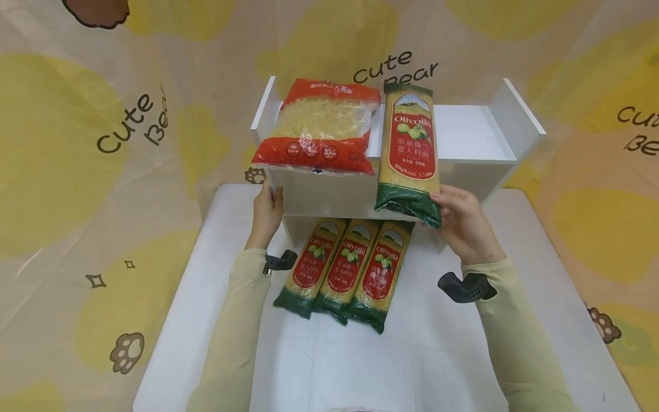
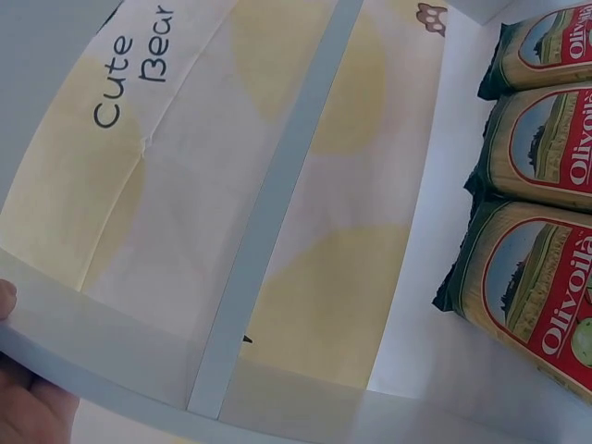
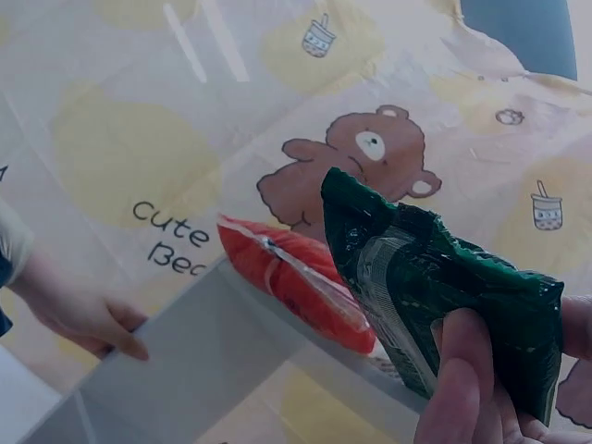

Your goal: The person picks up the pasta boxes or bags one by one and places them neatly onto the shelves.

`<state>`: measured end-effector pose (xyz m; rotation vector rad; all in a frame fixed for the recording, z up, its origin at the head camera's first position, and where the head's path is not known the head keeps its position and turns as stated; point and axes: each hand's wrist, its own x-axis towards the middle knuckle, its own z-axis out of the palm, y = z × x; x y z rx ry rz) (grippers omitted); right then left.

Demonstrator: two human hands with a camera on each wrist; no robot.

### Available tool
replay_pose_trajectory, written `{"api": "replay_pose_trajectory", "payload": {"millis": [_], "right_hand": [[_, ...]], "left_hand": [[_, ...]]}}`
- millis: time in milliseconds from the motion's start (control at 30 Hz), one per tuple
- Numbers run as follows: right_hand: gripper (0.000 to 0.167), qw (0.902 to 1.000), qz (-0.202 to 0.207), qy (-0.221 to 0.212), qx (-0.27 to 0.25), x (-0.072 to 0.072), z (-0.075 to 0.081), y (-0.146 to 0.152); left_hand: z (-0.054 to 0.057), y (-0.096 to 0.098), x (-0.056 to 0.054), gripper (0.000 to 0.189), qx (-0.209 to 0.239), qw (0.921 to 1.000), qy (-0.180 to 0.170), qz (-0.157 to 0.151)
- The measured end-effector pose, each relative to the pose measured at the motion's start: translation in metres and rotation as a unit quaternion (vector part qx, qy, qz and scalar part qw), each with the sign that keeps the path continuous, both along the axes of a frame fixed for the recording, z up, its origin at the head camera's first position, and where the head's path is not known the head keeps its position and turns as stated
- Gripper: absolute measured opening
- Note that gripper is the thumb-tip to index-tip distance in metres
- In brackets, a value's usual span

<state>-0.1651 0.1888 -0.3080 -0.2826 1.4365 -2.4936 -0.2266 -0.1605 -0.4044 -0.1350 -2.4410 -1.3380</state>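
My right hand [image 1: 467, 224] grips a spaghetti pack [image 1: 409, 146] by its green lower end, thumb on the front. The pack tilts over the front edge of the white shelf's [image 1: 329, 191] upper level. In the right wrist view the pack's dark green end [image 3: 481, 296] lies between thumb and fingers. My left hand [image 1: 266, 216] holds the shelf's left side panel, thumb and fingers on either side of its edge. Left of the held pack, a red bag of short pasta [image 1: 324, 123] lies on the top level, overhanging the front.
Below the shelf, three more spaghetti packs [image 1: 344, 269] lie side by side on the white table [image 1: 412, 355], their upper ends under the shelf. The shelf's raised right side panel [image 1: 515, 117] stands beyond the held pack. A patterned cloth [image 1: 582, 86] hangs behind.
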Motion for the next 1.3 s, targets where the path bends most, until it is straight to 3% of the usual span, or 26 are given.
{"api": "replay_pose_trajectory", "payload": {"millis": [267,533,933,1300], "right_hand": [[0.027,0.9993,-0.007,-0.019,-0.031,-0.018,0.000,0.000],[0.023,0.9993,0.000,-0.022,-0.031,-0.024,-0.001,0.000],[0.024,0.9999,-0.014,0.007,0.002,-0.010,-0.012,0.005],[0.026,0.9993,-0.036,0.011,-0.001,0.007,-0.052,0.018]], "left_hand": [[-0.003,-0.001,-0.002,0.045,0.000,0.9999,0.010,-0.004],[-0.003,0.000,-0.002,0.045,-0.004,1.0000,-0.002,0.003],[-0.004,0.001,-0.002,0.043,-0.001,1.0000,0.003,0.003],[-0.001,0.000,0.000,0.040,-0.006,0.9999,0.009,0.006]]}}
